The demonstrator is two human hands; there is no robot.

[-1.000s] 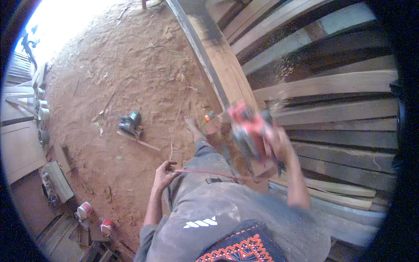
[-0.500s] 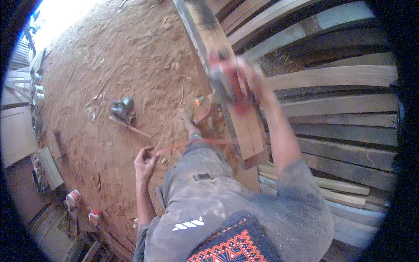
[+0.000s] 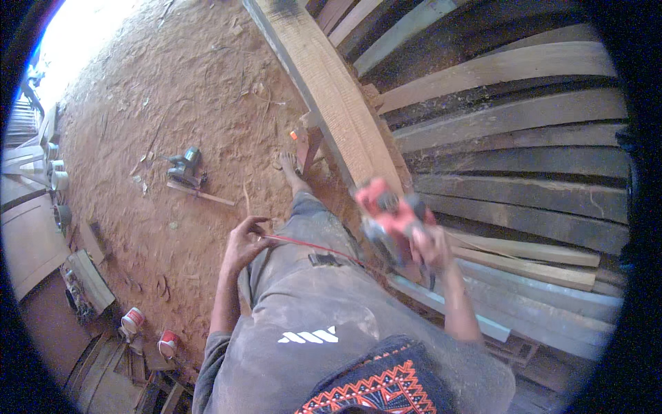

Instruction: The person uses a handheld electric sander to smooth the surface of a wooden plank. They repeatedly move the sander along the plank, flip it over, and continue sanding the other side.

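1. The right hand (image 3: 429,247) is wrapped around the rear handle of a red power tool (image 3: 386,200), apparently a planer; motion blur hides the exact finger placement.
2. Half a second ago the tool was partway along the wooden beam (image 3: 338,103); now it is back over the near end, on the right side of the body. Whether its sole touches the wood or is lifted, I cannot tell.
3. With that pullback, a long stretch of the beam's pale top lies uncovered beyond the tool — ridged across its width, with a dark patch at the far end. My judgement is that the surface is only partly worked.
4. The left hand (image 3: 246,243) pinches a red cord (image 3: 310,245), which now shows as a sharp line rather than a blur, running right across the trousers — probably kept clear of the tool.
5. Farther out, left of the beam, a bare foot (image 3: 286,162) stands on the sandy floor (image 3: 227,103); farther left sits a dark green power tool (image 3: 185,165).
6. To the right lie rows of stacked boards (image 3: 510,124).
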